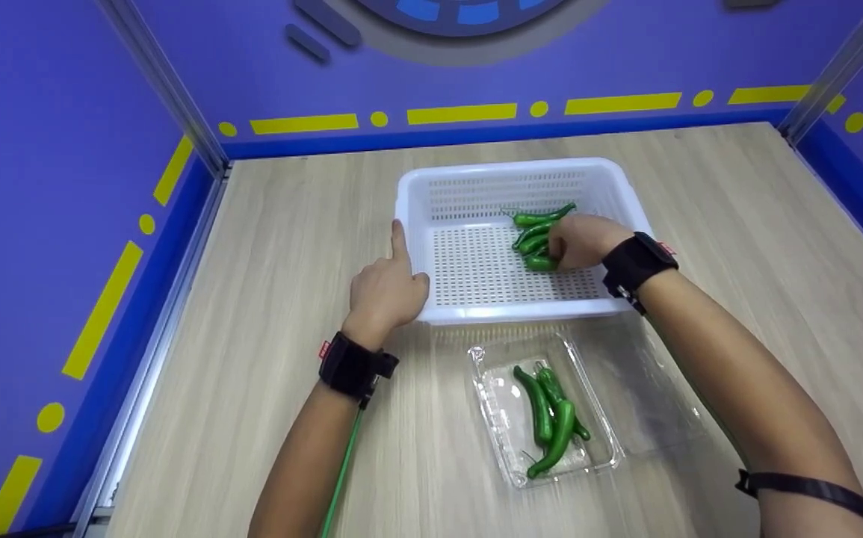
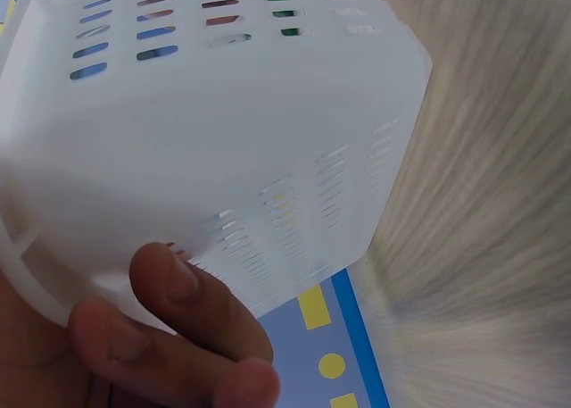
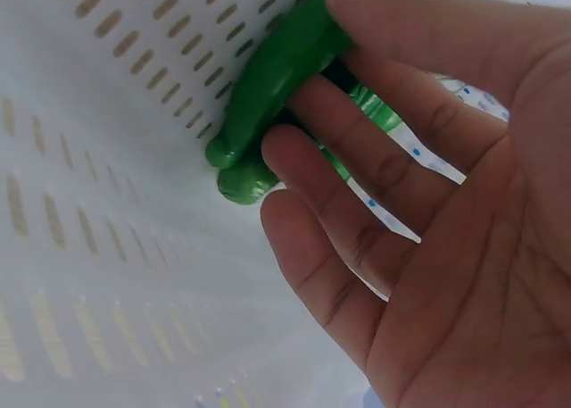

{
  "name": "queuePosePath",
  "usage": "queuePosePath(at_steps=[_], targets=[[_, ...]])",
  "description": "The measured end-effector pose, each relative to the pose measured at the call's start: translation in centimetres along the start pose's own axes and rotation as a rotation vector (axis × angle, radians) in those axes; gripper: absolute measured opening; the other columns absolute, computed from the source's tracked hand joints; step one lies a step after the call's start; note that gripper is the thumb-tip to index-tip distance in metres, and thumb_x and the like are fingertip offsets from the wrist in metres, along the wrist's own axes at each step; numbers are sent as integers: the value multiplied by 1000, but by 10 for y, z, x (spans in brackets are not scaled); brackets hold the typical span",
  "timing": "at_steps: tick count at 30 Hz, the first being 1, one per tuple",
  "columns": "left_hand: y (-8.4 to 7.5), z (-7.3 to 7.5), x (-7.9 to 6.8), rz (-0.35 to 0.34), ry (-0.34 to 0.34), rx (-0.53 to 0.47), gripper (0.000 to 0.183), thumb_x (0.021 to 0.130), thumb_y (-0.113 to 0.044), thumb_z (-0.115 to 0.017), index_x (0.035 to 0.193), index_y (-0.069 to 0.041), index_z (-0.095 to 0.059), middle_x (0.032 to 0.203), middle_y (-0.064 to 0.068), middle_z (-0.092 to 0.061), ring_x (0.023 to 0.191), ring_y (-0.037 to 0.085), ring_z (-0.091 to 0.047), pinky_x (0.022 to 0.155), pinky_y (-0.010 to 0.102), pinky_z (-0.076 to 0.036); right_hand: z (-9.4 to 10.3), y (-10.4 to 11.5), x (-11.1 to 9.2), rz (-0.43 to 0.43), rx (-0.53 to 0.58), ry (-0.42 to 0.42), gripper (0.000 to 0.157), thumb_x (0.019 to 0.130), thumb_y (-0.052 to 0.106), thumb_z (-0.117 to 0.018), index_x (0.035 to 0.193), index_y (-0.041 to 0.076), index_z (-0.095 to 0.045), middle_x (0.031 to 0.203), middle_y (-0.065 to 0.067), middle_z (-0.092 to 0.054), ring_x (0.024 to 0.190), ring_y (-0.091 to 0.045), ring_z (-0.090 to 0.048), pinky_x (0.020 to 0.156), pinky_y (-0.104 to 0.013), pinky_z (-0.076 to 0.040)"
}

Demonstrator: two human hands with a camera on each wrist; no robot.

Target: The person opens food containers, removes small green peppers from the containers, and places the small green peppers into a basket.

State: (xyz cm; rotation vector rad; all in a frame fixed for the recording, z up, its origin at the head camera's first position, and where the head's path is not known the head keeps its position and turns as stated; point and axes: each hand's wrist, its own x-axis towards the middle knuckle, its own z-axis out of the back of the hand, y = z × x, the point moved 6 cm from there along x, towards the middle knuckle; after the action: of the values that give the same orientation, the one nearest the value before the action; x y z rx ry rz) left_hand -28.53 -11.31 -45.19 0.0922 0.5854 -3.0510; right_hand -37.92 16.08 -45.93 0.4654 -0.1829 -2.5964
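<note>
A white perforated plastic basket [image 1: 498, 311] stands at the middle of the table with several green chili peppers [image 1: 539, 218] on its right side. My right hand [image 1: 580, 240] reaches inside it and pinches a green chili pepper [image 3: 278, 64] between thumb and fingers; another pepper lies just under that one. On the basket's left rim, my left hand [image 1: 388, 291] grips the edge, its index finger stretched along the rim and its thumb over it. Other fingers [image 2: 210, 305] of that hand curl by the outer wall in the left wrist view.
In front of the basket lies a clear plastic box [image 1: 494, 430] with 3 green peppers [image 1: 564, 430] in it. Its clear lid [image 1: 644, 403] lies folded out to the right, under my right forearm. A blue panel wall [image 1: 311, 82] rises behind the table [image 1: 289, 246].
</note>
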Motion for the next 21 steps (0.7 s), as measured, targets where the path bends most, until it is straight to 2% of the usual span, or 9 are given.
queuePosePath(at_steps=[7,11,15,21], targets=[[0,0,-1,-4,0,-6,89,96,-31,-48,164,-5,3,69,9,-63,58,24,-59,50,38,-40,11,3,-10,16,44,-23,20,78,20,-82,88,6,-73,91,-6,-71,79,-22,-59,68,-33,-45],[0,0,-1,-2,6,-7,89,96,-31,-49,164,-5,3,70,9,-63,59,24,-60,50,38,-40,16,2,-17,12,47,-28,22,80,22,-81,90,5,-74,95,-8,-71,80,-23,-60,69,-34,-46],[1,-1,0,2,8,-7,89,96,-31,-48,164,-5,3,71,9,-63,59,24,-60,51,38,-40,23,1,-23,8,49,-57,26,82,24,-80,95,3,-73,101,-12,-72,86,-25,-62,77,-41,-49],[1,-1,0,11,3,-14,89,96,-31,-49,164,-5,3,71,8,-63,60,24,-61,51,37,-40,38,7,-36,51,87,-127,28,81,19,-82,101,2,-73,100,-14,-73,91,-28,-65,83,-47,-52]])
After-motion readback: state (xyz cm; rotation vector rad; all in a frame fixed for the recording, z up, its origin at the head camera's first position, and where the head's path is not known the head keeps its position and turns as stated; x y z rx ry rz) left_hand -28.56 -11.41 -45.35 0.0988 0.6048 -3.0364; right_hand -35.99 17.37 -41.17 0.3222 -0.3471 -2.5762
